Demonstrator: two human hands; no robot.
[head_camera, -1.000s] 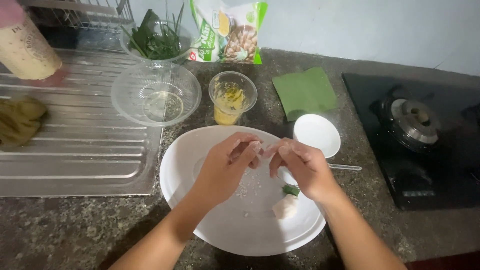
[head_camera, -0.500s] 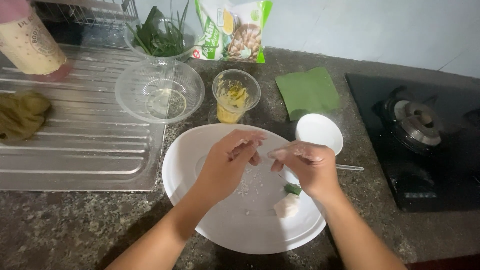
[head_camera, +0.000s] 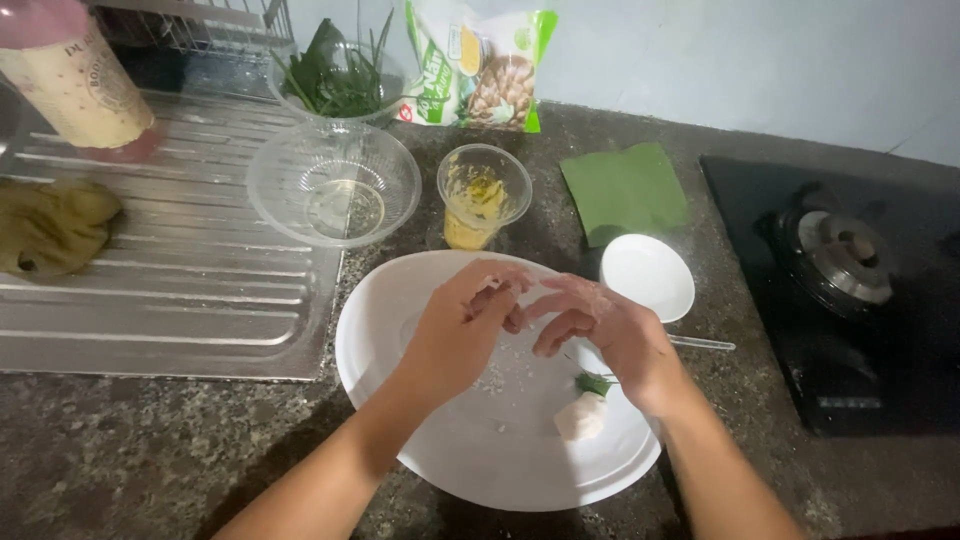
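While both hands, left hand (head_camera: 462, 335) and right hand (head_camera: 600, 335), met fingertip to fingertip over one white plate (head_camera: 400, 330), whatever they pinched stayed hidden; one white dumpling (head_camera: 580, 417) lay beside them.

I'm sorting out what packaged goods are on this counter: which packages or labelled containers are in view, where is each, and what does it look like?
Food bag: stands at the back against the wall, behind the plastic cup; soft pouch, green and white, with a picture of brown food.
Labelled bottle: top left corner, on the metal draining board; rounded body, cream label, pinkish-red above and below, partly cut off by the frame.
No signs or screens show.
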